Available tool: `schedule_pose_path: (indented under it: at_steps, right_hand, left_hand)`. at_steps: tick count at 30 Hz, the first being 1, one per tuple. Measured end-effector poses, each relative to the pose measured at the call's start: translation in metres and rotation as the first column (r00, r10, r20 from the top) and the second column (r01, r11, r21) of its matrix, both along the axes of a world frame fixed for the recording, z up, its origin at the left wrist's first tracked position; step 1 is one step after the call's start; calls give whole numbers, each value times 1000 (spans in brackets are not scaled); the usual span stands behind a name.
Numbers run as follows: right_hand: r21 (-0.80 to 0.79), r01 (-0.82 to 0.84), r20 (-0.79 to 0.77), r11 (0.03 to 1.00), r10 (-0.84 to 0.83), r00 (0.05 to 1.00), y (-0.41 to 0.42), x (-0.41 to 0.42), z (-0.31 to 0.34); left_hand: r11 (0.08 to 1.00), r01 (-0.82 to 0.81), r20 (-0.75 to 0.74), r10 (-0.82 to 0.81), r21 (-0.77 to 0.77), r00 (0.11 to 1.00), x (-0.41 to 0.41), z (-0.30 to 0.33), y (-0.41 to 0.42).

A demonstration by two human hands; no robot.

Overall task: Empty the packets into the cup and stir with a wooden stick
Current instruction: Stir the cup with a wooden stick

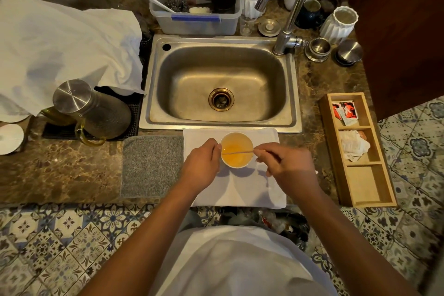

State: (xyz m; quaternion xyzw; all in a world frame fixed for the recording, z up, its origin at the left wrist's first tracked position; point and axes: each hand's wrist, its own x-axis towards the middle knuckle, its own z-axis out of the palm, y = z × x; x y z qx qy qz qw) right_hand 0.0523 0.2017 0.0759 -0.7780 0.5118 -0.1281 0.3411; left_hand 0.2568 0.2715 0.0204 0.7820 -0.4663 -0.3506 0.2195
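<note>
On a white cloth, left hand grips the amber-filled cup; right hand pinches the stick.

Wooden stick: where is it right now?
Head view, centre: the wooden stick lies across the cup of orange liquid on the white towel before the sink, pinched by the right hand; the left hand holds the cup.

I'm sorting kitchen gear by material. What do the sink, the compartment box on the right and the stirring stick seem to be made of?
Sink: brushed stainless steel, going by its dull grey sheen. Box: pale unpainted wood, perhaps bamboo, with faint grain. Stick: thin and light tan, probably wood.
</note>
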Motion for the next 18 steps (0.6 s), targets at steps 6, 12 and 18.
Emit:
schedule_pose_path:
  at_steps: [6, 12, 18]
  right_hand:
    - [-16, -92, -77, 996, 91, 993, 3, -4, 6]
    - [-137, -180, -169, 974, 156, 973, -27, 21, 6]
    - [-275, -372, -305, 887, 287, 908, -35, 38, -13]
  left_hand:
    - [1000, 0, -7, 0, -4, 1000, 1, -2, -1]
    - [1000, 18, -7, -19, -15, 1000, 1, -3, -2]
    - [1000, 15, -23, -16, -24, 1000, 2, -3, 0]
